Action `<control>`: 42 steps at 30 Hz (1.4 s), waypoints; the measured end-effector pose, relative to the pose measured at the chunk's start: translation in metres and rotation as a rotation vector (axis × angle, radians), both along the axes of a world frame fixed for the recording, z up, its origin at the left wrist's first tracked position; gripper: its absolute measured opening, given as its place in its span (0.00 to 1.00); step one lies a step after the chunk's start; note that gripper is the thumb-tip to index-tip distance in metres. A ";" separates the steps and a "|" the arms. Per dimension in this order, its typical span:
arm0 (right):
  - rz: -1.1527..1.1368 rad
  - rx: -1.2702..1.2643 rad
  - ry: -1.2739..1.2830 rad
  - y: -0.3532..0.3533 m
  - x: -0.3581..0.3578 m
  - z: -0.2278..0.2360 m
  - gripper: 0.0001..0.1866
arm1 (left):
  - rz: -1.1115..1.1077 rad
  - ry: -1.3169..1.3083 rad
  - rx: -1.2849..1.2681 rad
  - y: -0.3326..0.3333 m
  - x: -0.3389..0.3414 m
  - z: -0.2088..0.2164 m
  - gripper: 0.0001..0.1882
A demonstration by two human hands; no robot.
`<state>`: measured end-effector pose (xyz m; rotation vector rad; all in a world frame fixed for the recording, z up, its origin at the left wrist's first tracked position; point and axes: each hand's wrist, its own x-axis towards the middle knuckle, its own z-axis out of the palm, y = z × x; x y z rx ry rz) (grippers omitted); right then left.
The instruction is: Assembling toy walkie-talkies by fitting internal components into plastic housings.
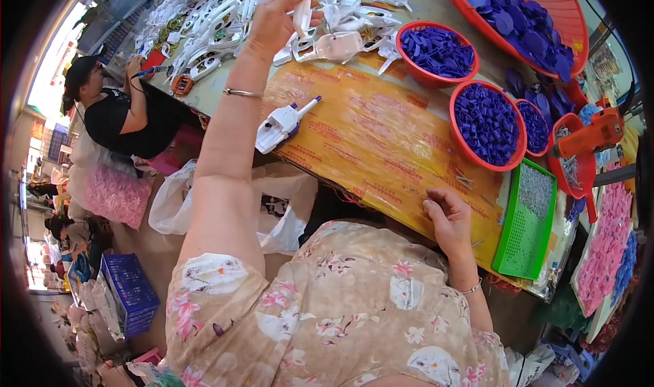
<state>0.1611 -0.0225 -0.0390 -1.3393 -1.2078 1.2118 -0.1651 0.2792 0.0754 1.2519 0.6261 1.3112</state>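
Table point(204, 97) w/ yellow sheet point(381, 148): white parts point(218, 19), red bowls point(436, 77), green tray point(524, 244), prob. pins.

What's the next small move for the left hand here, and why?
Probably draw the left hand back toward the yellow mat, bringing the white plastic piece it grips. It is stretched far out over the pile of white parts, while the right hand rests on the mat near the body, where a finished-looking white toy lies.

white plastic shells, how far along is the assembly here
Done: one white toy with blue parts lies finished-looking on the yellow sheet. In hand: the left hand lifts a white shell from the pile; the right hand rests on the sheet. Left: the big pile and full bowls of blue parts.
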 end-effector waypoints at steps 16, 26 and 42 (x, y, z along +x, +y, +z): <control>-0.032 -0.152 0.577 0.007 -0.003 0.020 0.22 | -0.665 -0.085 0.092 -0.166 0.105 -0.016 0.32; -0.080 -0.147 0.407 -0.005 0.003 0.016 0.15 | -0.695 -0.591 -0.477 -0.221 0.121 -0.073 0.36; -0.065 -0.130 0.663 -0.024 0.015 0.022 0.20 | -0.454 -0.296 -0.635 -0.229 0.121 -0.108 0.24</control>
